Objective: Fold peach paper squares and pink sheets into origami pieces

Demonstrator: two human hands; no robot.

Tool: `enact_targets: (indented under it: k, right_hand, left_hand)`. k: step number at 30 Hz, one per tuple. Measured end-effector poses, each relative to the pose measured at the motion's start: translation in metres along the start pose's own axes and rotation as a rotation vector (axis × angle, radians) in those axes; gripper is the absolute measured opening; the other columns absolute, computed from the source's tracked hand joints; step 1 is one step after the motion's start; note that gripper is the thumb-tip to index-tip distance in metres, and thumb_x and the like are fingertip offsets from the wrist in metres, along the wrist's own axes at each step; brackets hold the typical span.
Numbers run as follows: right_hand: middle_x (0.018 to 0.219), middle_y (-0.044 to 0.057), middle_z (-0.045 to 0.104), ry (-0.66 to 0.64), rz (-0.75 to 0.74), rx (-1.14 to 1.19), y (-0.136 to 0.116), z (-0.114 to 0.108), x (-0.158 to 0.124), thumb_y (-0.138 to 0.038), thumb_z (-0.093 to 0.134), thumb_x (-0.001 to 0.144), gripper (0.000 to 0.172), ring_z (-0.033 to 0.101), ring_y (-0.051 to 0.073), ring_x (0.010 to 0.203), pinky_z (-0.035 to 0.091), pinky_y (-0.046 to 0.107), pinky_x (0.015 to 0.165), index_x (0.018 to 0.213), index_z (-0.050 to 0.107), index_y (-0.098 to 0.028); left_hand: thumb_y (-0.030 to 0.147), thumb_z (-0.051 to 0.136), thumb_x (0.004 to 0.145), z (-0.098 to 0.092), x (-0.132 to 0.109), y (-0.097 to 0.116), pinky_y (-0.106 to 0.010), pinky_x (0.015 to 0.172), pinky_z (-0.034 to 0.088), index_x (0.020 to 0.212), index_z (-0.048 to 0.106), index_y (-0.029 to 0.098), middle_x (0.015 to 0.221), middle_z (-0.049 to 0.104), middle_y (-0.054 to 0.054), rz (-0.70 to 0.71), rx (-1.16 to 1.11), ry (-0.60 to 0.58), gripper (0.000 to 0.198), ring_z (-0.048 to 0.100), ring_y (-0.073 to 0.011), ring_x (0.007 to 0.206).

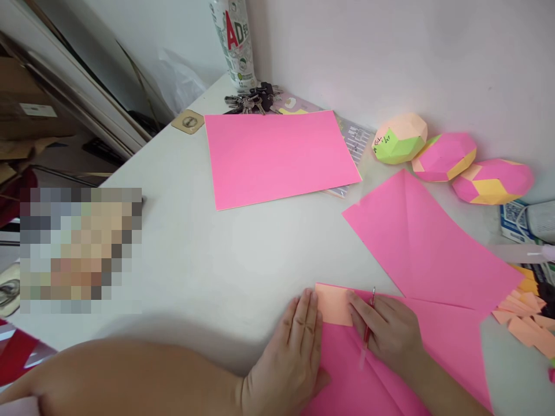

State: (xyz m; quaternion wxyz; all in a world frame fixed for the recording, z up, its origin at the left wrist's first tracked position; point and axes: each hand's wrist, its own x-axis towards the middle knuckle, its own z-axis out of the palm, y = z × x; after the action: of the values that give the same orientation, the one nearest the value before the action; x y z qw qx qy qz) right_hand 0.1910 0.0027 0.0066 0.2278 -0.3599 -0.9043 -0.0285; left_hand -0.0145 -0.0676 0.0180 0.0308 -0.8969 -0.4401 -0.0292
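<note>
My left hand lies flat, fingers stretched out, on the edge of a pink paper sheet near the table's front. Its fingertips touch a small orange paper square lying on that sheet. My right hand presses on the right side of the orange square and is closed round a thin red pen, which points away from me. A second creased pink sheet lies just beyond, overlapping the first. My forearms partly hide the lower pink sheet.
A stack of pink paper lies mid-table over a booklet. Three folded paper polyhedra sit by the wall at right. Keys and a bottle stand at the back. Orange paper pieces lie at far right, and a small coaster sits at left.
</note>
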Motion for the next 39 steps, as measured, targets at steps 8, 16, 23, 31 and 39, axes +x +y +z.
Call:
enact_targets:
  k: [8, 16, 23, 31, 39]
  right_hand:
    - [0.047, -0.006, 0.04, 0.012, 0.008, 0.018, 0.0, 0.001, -0.002, -0.01, 0.058, 0.084, 0.016, 0.034, 0.01, 0.047, 0.026, 0.026, 0.046, 0.097, 0.067, -0.012]
    - [0.048, -0.005, 0.04, 0.002, 0.01, 0.027, 0.001, 0.002, -0.005, -0.004, 0.052, 0.084, 0.023, 0.034, 0.011, 0.05, 0.025, 0.026, 0.046, 0.101, 0.066, -0.011]
    - [0.046, -0.007, 0.039, 0.021, 0.022, 0.031, -0.001, 0.001, 0.001, -0.008, 0.059, 0.083, 0.015, 0.033, 0.008, 0.046, 0.026, 0.025, 0.046, 0.094, 0.068, -0.012]
    - [0.046, -0.006, 0.04, 0.013, 0.018, 0.05, -0.001, 0.001, 0.0, -0.006, 0.06, 0.082, 0.016, 0.034, 0.009, 0.048, 0.027, 0.025, 0.047, 0.094, 0.069, -0.01]
    - [0.046, -0.006, 0.038, 0.01, 0.004, 0.05, -0.001, 0.0, 0.002, -0.011, 0.062, 0.083, 0.014, 0.032, 0.009, 0.048, 0.026, 0.026, 0.047, 0.095, 0.069, -0.01]
  left_hand:
    - [0.054, 0.055, 0.08, 0.002, 0.001, 0.005, -0.049, 0.103, 0.027, 0.113, 0.064, 0.001, 0.125, 0.057, -0.023, -0.06, -0.027, 0.068, 0.064, 0.05, -0.0364, 0.12]
    - [0.019, 0.064, 0.076, -0.018, 0.03, -0.052, -0.042, 0.09, 0.041, 0.083, 0.071, 0.011, 0.105, 0.066, -0.014, 0.213, -0.183, -0.054, 0.012, 0.055, -0.0288, 0.102]
    - [0.005, 0.047, 0.088, -0.002, 0.066, -0.11, -0.028, 0.073, 0.04, 0.064, 0.057, 0.015, 0.079, 0.06, -0.002, 0.482, -0.541, -0.041, 0.028, 0.049, -0.0159, 0.087]
    - [0.007, 0.043, 0.092, 0.002, 0.064, -0.107, -0.029, 0.071, 0.036, 0.064, 0.057, 0.016, 0.075, 0.058, -0.003, 0.504, -0.545, -0.002, 0.033, 0.048, -0.0159, 0.084]
    - [0.012, 0.043, 0.094, 0.007, 0.065, -0.107, -0.029, 0.072, 0.036, 0.067, 0.06, 0.016, 0.082, 0.06, -0.004, 0.486, -0.596, 0.08, 0.033, 0.048, -0.0158, 0.086]
